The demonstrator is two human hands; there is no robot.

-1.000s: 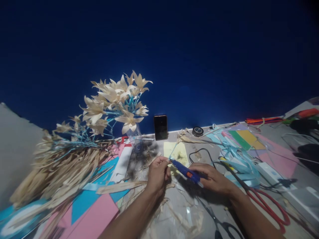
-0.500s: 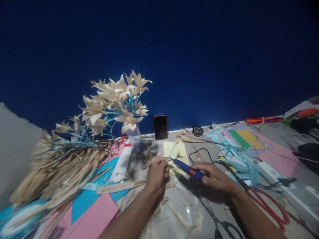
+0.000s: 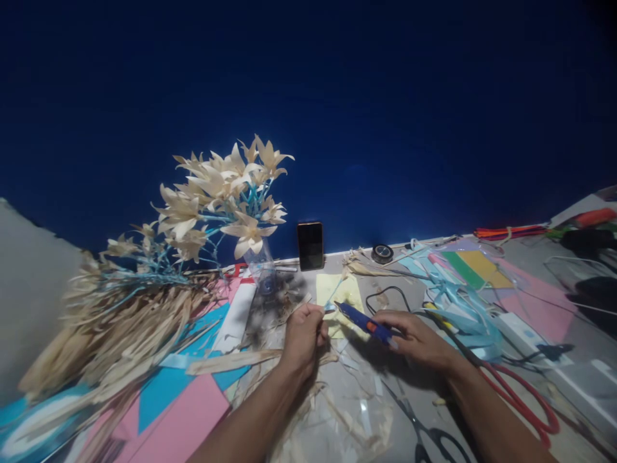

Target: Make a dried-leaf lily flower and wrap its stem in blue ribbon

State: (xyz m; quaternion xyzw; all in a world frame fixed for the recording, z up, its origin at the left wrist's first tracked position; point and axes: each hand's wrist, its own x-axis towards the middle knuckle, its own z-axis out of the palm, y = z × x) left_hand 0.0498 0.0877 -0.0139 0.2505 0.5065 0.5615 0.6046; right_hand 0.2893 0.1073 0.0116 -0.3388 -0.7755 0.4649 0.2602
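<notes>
My right hand (image 3: 409, 337) is wrapped round a blue glue gun (image 3: 364, 321), its nozzle pointing up and left. Pinched in the fingertips of my left hand (image 3: 303, 334) is a thin light-blue stem (image 3: 332, 297), which rises toward the upper right. The nozzle is a small way to the right of the pinched end, apart from it. Beneath both lies a pale yellow paper (image 3: 340, 286) with crumpled bits on it. Cream husk flowers (image 3: 248, 233) on light-blue stems stand in a clear vase (image 3: 264, 276) at the back left.
A phone (image 3: 311, 246) leans on the blue wall. Dried husks (image 3: 120, 334) and coloured paper (image 3: 183, 415) cover the left side. Black scissors (image 3: 419, 427), red-handled scissors (image 3: 525, 392), blue ribbon (image 3: 472, 321) and a power strip (image 3: 523, 337) lie at the right.
The glue gun's nozzle has drawn back slightly up and to the right, away from the pinched end of the stem. My left hand has hardly moved and keeps its pinch.
</notes>
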